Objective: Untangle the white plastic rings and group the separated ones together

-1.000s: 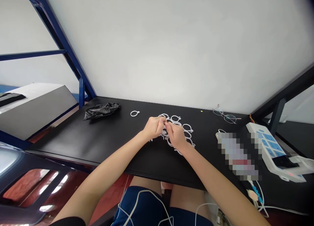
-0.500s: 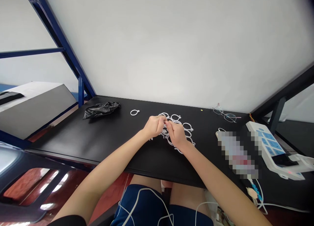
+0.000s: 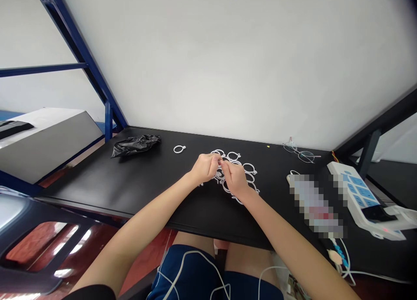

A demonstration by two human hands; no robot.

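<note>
Fingertips meeting, my left hand (image 3: 204, 166) and my right hand (image 3: 235, 177) are both closed in a pinch above a loose pile of white plastic rings (image 3: 250, 169). Whatever lies between the fingers is hidden by them. Each ring in the pile has a small tab or eyelet on its edge. Several of them poke out around my right hand, and part of the pile is covered by both hands. One single white ring (image 3: 179, 149) lies apart, to the left of my left hand.
A crumpled black plastic bag (image 3: 136, 146) lies at the black table's (image 3: 97, 182) back left. To the right are eyeglasses (image 3: 306, 156), a blurred-out phone (image 3: 314, 204) with a cable, and a white power strip (image 3: 356, 191). A pale wall (image 3: 228, 74) rises behind.
Both hands keep the same pinch over the rings, with hardly any movement. The whole view has shifted very slightly.
</note>
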